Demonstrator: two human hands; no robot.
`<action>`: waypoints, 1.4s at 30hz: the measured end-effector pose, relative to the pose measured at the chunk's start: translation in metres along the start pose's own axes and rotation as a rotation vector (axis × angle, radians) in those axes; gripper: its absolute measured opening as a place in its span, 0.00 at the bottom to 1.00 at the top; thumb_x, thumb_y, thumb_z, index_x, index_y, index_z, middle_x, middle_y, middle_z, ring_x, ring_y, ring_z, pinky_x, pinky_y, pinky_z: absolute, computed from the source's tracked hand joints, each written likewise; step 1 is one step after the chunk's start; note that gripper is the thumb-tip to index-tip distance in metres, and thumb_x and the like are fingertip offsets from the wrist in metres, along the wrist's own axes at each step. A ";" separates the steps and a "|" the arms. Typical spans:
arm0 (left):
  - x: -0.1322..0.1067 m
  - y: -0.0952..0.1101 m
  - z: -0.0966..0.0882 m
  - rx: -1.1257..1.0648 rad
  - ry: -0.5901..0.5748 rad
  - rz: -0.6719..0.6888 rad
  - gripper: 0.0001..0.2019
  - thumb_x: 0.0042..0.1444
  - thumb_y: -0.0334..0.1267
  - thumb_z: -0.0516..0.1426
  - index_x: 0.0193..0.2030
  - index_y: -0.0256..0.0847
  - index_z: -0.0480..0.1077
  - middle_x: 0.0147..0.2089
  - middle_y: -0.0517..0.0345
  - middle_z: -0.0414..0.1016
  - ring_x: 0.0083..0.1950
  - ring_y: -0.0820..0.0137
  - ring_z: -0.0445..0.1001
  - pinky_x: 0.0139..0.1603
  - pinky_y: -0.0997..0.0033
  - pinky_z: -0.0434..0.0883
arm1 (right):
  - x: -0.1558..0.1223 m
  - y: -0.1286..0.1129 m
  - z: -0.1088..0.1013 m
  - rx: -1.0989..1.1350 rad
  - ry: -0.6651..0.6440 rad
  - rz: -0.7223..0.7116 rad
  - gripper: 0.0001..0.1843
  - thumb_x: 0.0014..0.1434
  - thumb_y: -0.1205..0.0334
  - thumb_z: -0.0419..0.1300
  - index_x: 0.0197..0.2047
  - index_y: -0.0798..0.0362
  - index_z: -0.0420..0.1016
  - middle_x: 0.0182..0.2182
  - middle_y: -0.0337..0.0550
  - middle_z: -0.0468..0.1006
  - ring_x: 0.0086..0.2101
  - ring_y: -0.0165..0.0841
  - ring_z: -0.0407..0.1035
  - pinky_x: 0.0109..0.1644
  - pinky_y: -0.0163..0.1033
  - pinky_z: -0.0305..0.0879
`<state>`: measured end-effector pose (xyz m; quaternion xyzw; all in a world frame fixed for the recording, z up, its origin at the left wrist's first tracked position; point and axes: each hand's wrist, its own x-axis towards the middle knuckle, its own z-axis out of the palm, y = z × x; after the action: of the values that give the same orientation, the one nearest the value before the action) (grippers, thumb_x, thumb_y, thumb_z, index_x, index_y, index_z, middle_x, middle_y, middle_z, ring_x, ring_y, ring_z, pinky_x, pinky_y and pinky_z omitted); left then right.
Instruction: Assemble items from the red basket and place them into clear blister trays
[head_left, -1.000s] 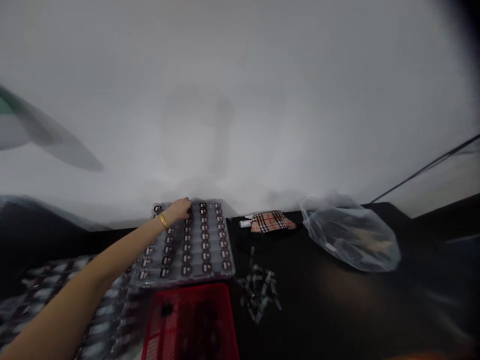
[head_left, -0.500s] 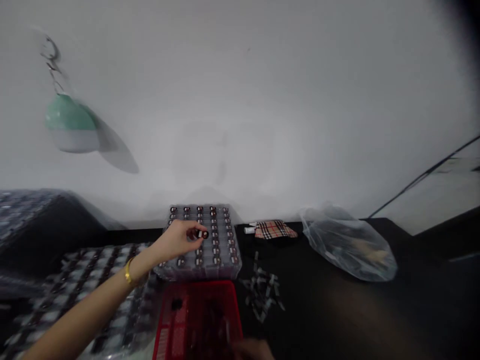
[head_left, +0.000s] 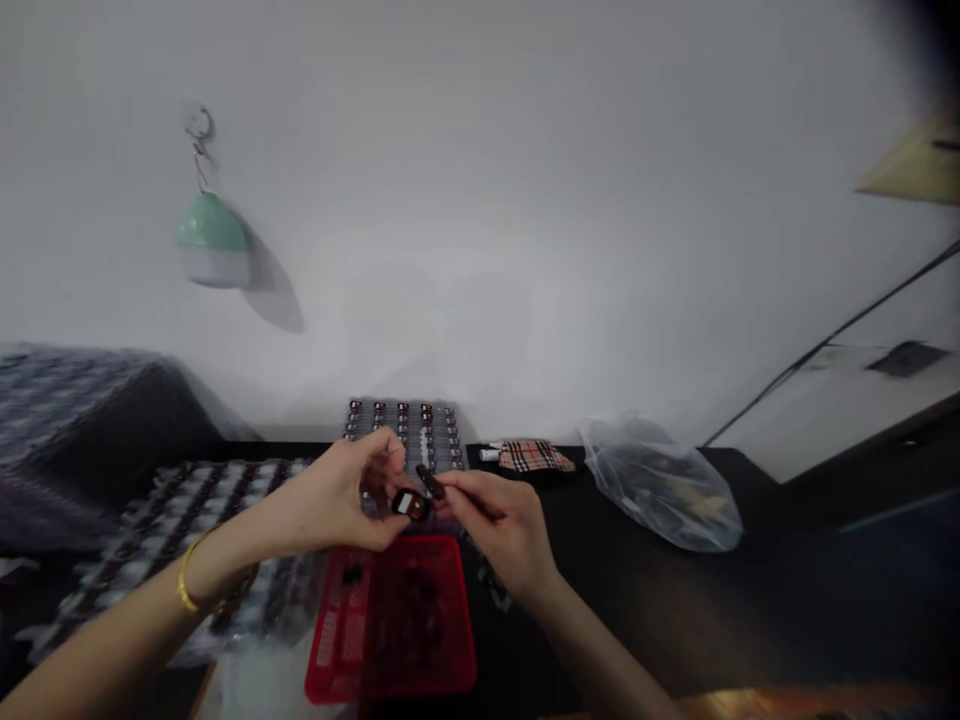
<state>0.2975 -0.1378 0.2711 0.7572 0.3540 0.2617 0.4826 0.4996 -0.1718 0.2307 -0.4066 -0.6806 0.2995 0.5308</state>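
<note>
My left hand (head_left: 337,495), with a yellow bracelet at the wrist, pinches a small dark brown part (head_left: 411,505) that has a white patch on its face. Between the thumb and fingertips of my right hand (head_left: 510,520) is a small dark strip-like piece (head_left: 429,482), held right beside that part. Whether the two touch cannot be made out. Behind my hands stands a clear plastic tray (head_left: 442,455) with rows of similar small parts. Below them sits a red plastic basket (head_left: 319,650) containing dark pieces.
More filled trays (head_left: 180,540) lie at left, beside a tall stack (head_left: 82,410). A plaid pouch (head_left: 536,455) and a clear plastic bag (head_left: 667,490) rest along the wall. Small loose pieces (head_left: 495,590) are partly hidden behind my right forearm. A green-and-white lamp (head_left: 214,245) hangs above.
My right hand has risen from the red basket with a dark piece in its fingers. My left hand has brought its part from over the tray towards me. The view has shifted slightly.
</note>
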 end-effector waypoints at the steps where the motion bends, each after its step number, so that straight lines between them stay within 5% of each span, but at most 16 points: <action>1: -0.002 0.000 -0.001 0.003 -0.002 0.002 0.16 0.44 0.31 0.60 0.35 0.44 0.56 0.32 0.62 0.76 0.30 0.73 0.73 0.32 0.73 0.71 | -0.001 -0.001 0.001 -0.016 -0.016 -0.023 0.09 0.59 0.65 0.59 0.39 0.49 0.81 0.31 0.37 0.84 0.26 0.30 0.78 0.32 0.32 0.77; 10: -0.009 0.002 -0.005 0.090 -0.050 0.015 0.16 0.46 0.33 0.61 0.36 0.42 0.57 0.31 0.65 0.71 0.30 0.74 0.69 0.30 0.75 0.67 | -0.005 -0.007 0.003 -0.095 -0.056 -0.174 0.10 0.59 0.69 0.59 0.38 0.51 0.81 0.29 0.38 0.83 0.27 0.28 0.77 0.31 0.30 0.72; 30: -0.006 0.016 -0.001 0.159 -0.102 0.000 0.13 0.44 0.32 0.60 0.34 0.42 0.59 0.28 0.66 0.73 0.28 0.74 0.70 0.26 0.77 0.64 | -0.008 -0.004 -0.006 -0.175 -0.050 -0.239 0.11 0.56 0.73 0.58 0.36 0.53 0.81 0.28 0.41 0.83 0.25 0.28 0.77 0.28 0.28 0.73; 42: -0.006 -0.002 0.011 -0.021 -0.031 0.026 0.17 0.44 0.31 0.62 0.35 0.42 0.57 0.31 0.67 0.69 0.30 0.76 0.66 0.29 0.76 0.64 | -0.007 -0.004 -0.012 -0.355 -0.087 -0.562 0.10 0.61 0.73 0.57 0.39 0.55 0.79 0.33 0.44 0.84 0.32 0.27 0.79 0.39 0.26 0.75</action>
<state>0.3014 -0.1485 0.2646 0.7605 0.3338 0.2597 0.4927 0.5107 -0.1806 0.2337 -0.2758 -0.8297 0.0351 0.4841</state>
